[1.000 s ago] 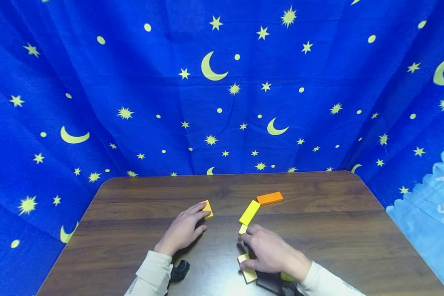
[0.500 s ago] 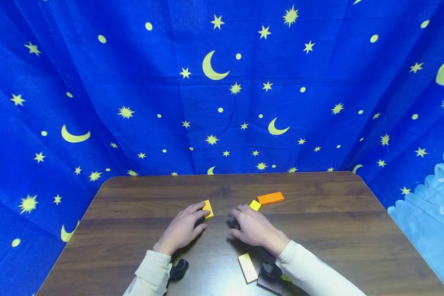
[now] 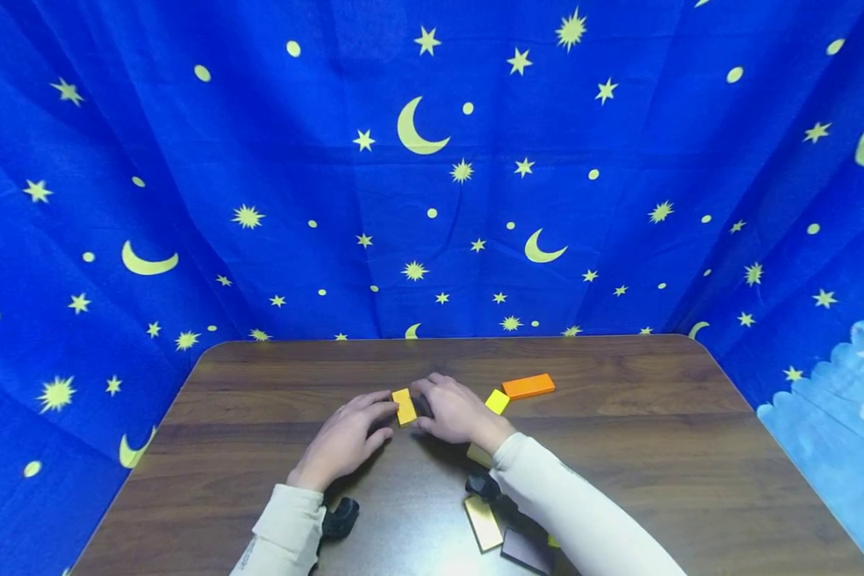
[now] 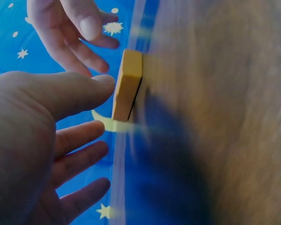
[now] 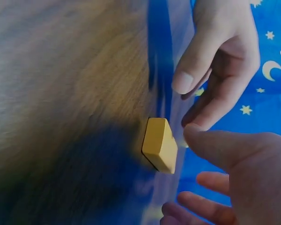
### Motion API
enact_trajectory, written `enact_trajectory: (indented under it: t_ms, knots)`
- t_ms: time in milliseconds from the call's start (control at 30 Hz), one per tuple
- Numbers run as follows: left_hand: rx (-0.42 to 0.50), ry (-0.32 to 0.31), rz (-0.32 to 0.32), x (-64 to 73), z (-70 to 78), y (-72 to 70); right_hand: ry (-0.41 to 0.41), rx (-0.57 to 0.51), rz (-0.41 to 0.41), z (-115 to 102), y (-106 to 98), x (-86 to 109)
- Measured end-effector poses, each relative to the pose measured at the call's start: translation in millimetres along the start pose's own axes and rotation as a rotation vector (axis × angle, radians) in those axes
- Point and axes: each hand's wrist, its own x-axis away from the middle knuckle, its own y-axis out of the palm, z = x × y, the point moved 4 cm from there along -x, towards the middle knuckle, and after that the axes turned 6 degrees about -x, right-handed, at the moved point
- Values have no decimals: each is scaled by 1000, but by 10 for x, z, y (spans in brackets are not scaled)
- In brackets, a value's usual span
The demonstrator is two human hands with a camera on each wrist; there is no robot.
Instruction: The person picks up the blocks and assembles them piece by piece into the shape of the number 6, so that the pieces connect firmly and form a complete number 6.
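Note:
An orange-yellow block (image 3: 404,407) lies flat on the table between my two hands. My left hand (image 3: 344,440) is at its left side, with the fingertips close to it; whether they touch it I cannot tell. On the block's right is my right hand (image 3: 452,410), its fingers loosely bent and spread around that side. In the left wrist view the block (image 4: 127,86) stands clear in front of the left thumb (image 4: 79,91). The right wrist view has the block (image 5: 159,144) beside the right thumb (image 5: 210,145), with no finger closed on it.
An orange block (image 3: 529,386) and a yellow block (image 3: 498,401) lie to the right. Partly under the right forearm is a pale block (image 3: 479,455). Nearer the front are a cream block (image 3: 483,523) and a dark block (image 3: 526,550). A blue starry curtain (image 3: 331,200) hangs behind.
My right hand has moved left and away from me, off the pale and yellow blocks to the orange-yellow block. My left hand has drawn slightly back from that block, uncovering more of it.

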Motion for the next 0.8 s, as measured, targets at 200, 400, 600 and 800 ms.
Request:
enact_trajectory:
  t_ms: [200, 400, 600, 800]
  knots:
    - [20, -28, 15, 22, -77, -60, -1, -10, -63, -40, 110, -188]
    - [22, -53, 25, 36, -132, -83, -12, 2, -102, -70, 167, -277]
    - [6, -47, 20, 31, -146, -78, -25, 34, -114, -67, 173, -290]
    - [-6, -52, 8, 29, -130, -69, -76, 73, -100, -36, 162, -211]
